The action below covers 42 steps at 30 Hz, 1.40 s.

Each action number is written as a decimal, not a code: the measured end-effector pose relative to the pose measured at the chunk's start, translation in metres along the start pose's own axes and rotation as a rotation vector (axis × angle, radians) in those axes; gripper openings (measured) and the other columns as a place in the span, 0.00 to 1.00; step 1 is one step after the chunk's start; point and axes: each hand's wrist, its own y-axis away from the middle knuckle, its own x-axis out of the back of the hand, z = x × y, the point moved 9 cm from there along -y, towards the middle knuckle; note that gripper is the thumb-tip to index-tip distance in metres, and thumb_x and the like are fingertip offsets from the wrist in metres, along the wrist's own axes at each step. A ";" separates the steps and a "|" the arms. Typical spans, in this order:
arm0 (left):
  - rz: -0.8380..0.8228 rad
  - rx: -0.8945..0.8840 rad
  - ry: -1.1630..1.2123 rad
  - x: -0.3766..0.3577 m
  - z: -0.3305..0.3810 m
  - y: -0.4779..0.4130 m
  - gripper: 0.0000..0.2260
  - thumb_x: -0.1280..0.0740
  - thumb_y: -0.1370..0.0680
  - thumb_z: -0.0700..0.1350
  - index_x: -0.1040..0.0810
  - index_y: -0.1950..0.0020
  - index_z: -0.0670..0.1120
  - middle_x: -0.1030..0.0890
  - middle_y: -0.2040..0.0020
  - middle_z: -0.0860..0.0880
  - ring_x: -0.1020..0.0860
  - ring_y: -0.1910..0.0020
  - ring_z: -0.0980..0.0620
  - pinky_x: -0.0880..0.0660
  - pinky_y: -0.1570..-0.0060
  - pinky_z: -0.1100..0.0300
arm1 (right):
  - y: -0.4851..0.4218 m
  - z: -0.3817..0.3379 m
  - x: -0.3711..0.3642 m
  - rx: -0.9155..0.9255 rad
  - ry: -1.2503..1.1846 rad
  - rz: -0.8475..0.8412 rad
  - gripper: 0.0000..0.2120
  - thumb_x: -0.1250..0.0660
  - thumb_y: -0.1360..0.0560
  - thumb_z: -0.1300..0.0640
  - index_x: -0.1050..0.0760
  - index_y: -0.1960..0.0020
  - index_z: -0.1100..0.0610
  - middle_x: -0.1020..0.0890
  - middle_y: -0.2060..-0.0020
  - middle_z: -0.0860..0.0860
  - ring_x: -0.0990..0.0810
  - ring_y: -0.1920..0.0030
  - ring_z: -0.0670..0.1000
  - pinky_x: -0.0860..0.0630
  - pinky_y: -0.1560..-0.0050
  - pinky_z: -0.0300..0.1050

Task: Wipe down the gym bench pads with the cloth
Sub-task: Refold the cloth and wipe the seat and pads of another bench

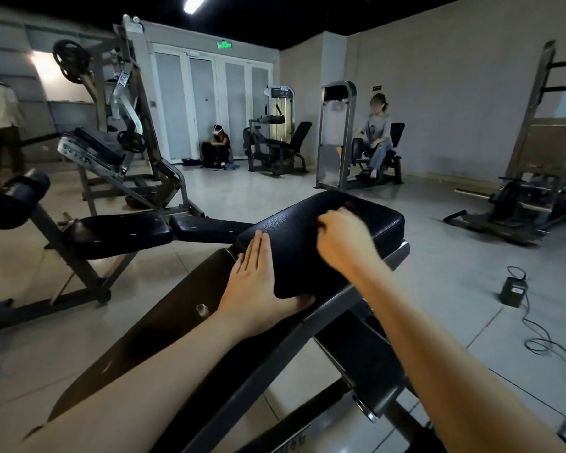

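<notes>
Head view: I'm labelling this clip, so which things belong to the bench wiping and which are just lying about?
In the job: seat pad, back pad, left hand flat against the seat pad's edge, right hand gripping a dark cloth, mostly hidden.
Lying about: black box with cable on the floor, second bench at left.

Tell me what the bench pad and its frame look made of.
Pad: black vinyl or leatherette, judging by the fine pebbled grain and soft sheen. Frame: grey painted metal, probably steel, going by its straight rigid bars and dull gloss.
</notes>
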 end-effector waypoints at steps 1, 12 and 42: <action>0.012 0.005 0.008 0.002 0.000 0.001 0.62 0.49 0.42 0.79 0.68 0.23 0.43 0.66 0.22 0.46 0.63 0.23 0.53 0.63 0.25 0.54 | 0.009 -0.018 -0.007 0.072 -0.022 -0.061 0.14 0.42 0.24 0.63 0.23 0.43 0.63 0.21 0.43 0.57 0.29 0.36 0.58 0.34 0.36 0.48; 0.042 0.202 -0.039 0.006 -0.014 0.009 0.61 0.42 0.37 0.79 0.68 0.23 0.43 0.57 0.20 0.43 0.59 0.22 0.47 0.68 0.28 0.44 | 0.001 -0.004 0.003 0.345 -0.063 -0.306 0.20 0.42 0.21 0.64 0.30 0.31 0.52 0.32 0.29 0.49 0.37 0.27 0.51 0.45 0.26 0.44; 0.014 0.221 0.058 0.004 -0.017 0.009 0.62 0.37 0.38 0.78 0.62 0.22 0.41 0.59 0.20 0.43 0.61 0.22 0.48 0.61 0.24 0.44 | -0.098 0.018 -0.028 0.105 0.111 -0.201 0.16 0.41 0.26 0.67 0.21 0.43 0.63 0.20 0.46 0.64 0.22 0.49 0.63 0.25 0.48 0.49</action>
